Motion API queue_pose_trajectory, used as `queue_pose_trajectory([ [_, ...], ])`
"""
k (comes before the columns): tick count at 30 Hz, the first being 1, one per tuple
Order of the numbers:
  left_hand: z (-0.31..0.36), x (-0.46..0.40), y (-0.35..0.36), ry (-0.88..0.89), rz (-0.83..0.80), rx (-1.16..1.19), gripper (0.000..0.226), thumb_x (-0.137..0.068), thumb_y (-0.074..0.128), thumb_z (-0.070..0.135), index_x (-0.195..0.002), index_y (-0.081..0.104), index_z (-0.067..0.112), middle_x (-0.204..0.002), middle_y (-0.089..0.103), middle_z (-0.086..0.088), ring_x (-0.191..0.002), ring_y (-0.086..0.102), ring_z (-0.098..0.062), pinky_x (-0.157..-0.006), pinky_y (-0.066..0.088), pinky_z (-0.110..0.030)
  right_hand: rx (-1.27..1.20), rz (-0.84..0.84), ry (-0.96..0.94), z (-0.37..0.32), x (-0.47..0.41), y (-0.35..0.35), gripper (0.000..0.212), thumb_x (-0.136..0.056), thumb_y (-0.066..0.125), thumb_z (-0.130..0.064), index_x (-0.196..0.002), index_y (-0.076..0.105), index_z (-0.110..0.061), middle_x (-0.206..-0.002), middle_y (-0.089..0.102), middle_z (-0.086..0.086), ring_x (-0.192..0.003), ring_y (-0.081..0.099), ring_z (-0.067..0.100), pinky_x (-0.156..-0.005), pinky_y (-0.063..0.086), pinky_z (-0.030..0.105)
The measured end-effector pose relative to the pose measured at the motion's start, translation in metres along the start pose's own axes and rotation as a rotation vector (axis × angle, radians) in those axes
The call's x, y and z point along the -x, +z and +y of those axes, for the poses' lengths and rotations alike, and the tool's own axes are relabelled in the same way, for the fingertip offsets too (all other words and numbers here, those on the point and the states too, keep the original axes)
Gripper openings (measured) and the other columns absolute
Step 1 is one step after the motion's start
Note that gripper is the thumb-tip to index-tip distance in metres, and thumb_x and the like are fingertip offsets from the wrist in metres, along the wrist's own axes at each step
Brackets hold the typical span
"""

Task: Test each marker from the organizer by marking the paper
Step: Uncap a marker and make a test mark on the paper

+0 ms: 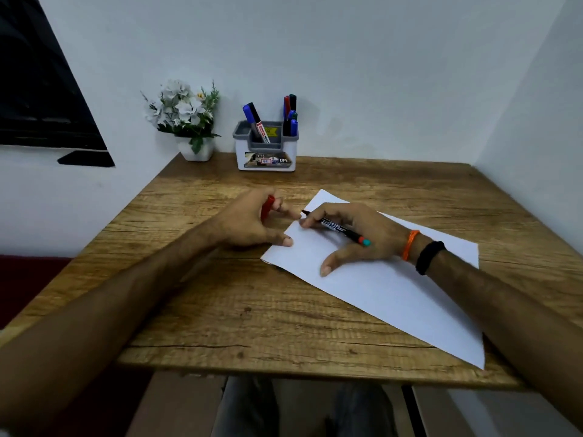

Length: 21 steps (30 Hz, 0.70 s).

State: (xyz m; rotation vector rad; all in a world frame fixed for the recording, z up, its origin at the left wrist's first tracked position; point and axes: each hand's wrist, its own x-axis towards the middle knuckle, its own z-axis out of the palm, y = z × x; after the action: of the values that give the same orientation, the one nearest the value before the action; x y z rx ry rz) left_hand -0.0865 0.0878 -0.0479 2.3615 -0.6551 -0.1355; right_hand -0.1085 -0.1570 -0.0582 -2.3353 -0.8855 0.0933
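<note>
Paper [394,288] on table | right hand [356,234] pinches marker [337,228] | left hand [249,222] grips red cap [268,209]

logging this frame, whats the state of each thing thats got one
marker: uncapped, gripped by right hand, tip at the paper's far edge
red cap: off, held in left hand
paper: flat on table, no marks visible
organizer: upright, capped markers standing inside
flower pot: upright
</note>
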Motion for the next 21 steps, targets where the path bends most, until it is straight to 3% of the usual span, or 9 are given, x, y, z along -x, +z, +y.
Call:
queue_pose_trajectory([
  [4,-0.003,0.010,0.002,-0.035,-0.069,0.044,0.055,-0.062,0.090,0.028,-0.095,0.048,0.011,-0.099,0.063,0.027,-0.095,0.054,0.019,-0.073,0.043,-0.017,-0.079,-0.042,-0.054,-0.007,0.009,0.004,0.070,-0.061,0.092,-0.034,-0.122,0.062,-0.020,-0.129,0.062,-0.010,-0.124,0.055,0.010,-0.107,0.043,0.038],
  [7,-0.008,0.012,0.003,-0.006,-0.070,0.039,0.050,-0.063,0.089,0.031,-0.089,0.048,0.020,-0.106,0.062,0.021,-0.102,0.054,0.012,-0.073,0.042,-0.015,-0.066,-0.013,-0.070,-0.005,0.011,0.006,0.066,-0.062,0.090,-0.036,-0.120,0.064,-0.019,-0.125,0.064,-0.007,-0.121,0.058,0.012,-0.104,0.045,0.040],
  [9,-0.009,0.011,0.005,0.002,-0.102,0.054,0.048,-0.065,0.087,0.024,-0.089,0.047,0.015,-0.106,0.063,0.024,-0.101,0.053,0.019,-0.073,0.041,-0.007,-0.073,0.096,-0.089,-0.006,0.009,0.011,0.049,-0.070,0.086,-0.035,-0.110,0.069,-0.014,-0.115,0.070,-0.002,-0.110,0.064,0.015,-0.097,0.049,0.041],
  [11,-0.007,0.010,0.006,0.024,-0.109,0.062,0.049,-0.067,0.086,0.019,-0.092,0.046,0.006,-0.092,0.059,0.023,-0.083,0.052,0.027,-0.064,0.040,-0.001,-0.225,0.171,-0.089,-0.014,0.004,0.015,0.030,-0.084,0.074,-0.030,-0.098,0.071,-0.004,-0.099,0.074,0.009,-0.094,0.071,0.019,-0.086,0.055,0.041],
  [14,-0.009,0.009,0.004,0.057,-0.102,0.022,0.067,-0.058,0.088,0.048,-0.097,0.050,0.009,-0.084,0.058,0.006,-0.078,0.057,0.002,-0.064,0.049,-0.018,-0.562,0.126,0.019,-0.031,-0.008,0.018,0.046,-0.103,0.038,-0.038,-0.100,0.068,-0.004,-0.088,0.072,0.014,-0.075,0.068,0.020,-0.067,0.051,0.033],
  [16,-0.011,0.011,0.002,0.076,-0.107,-0.006,0.076,-0.051,0.081,0.064,-0.102,0.054,0.015,-0.094,0.063,-0.003,-0.088,0.060,-0.021,-0.075,0.054,-0.046,-0.786,0.036,0.098,-0.038,-0.016,0.023,0.051,-0.103,0.030,-0.040,-0.110,0.064,-0.002,-0.088,0.066,0.015,-0.069,0.061,0.019,-0.063,0.049,0.030],
  [17,-0.013,0.011,0.002,0.089,-0.109,-0.008,0.074,-0.051,0.080,0.064,-0.102,0.054,0.016,-0.096,0.063,-0.004,-0.090,0.060,-0.025,-0.077,0.053,-0.052,-0.849,0.002,0.114,-0.039,-0.019,0.027,0.052,-0.101,0.031,-0.039,-0.111,0.062,0.001,-0.088,0.064,0.017,-0.066,0.059,0.019,-0.061,0.049,0.029],
  [19,-0.016,0.011,0.001,0.113,-0.115,0.012,0.065,-0.055,0.081,0.053,-0.100,0.054,0.014,-0.094,0.063,-0.002,-0.087,0.061,-0.020,-0.076,0.053,-0.049,-0.902,-0.022,0.133,-0.038,-0.022,0.038,0.051,-0.097,0.037,-0.037,-0.105,0.064,0.006,-0.084,0.063,0.019,-0.061,0.060,0.018,-0.056,0.049,0.027],
  [21,-0.016,0.010,-0.001,0.122,-0.138,0.028,0.058,-0.059,0.081,0.045,-0.096,0.052,0.011,-0.088,0.060,0.001,-0.079,0.057,-0.008,-0.069,0.050,-0.034,-0.935,0.014,0.153,-0.037,-0.021,0.046,0.039,-0.093,0.047,-0.029,-0.095,0.070,0.002,-0.077,0.066,0.018,-0.055,0.063,0.018,-0.051,0.050,0.025],
])
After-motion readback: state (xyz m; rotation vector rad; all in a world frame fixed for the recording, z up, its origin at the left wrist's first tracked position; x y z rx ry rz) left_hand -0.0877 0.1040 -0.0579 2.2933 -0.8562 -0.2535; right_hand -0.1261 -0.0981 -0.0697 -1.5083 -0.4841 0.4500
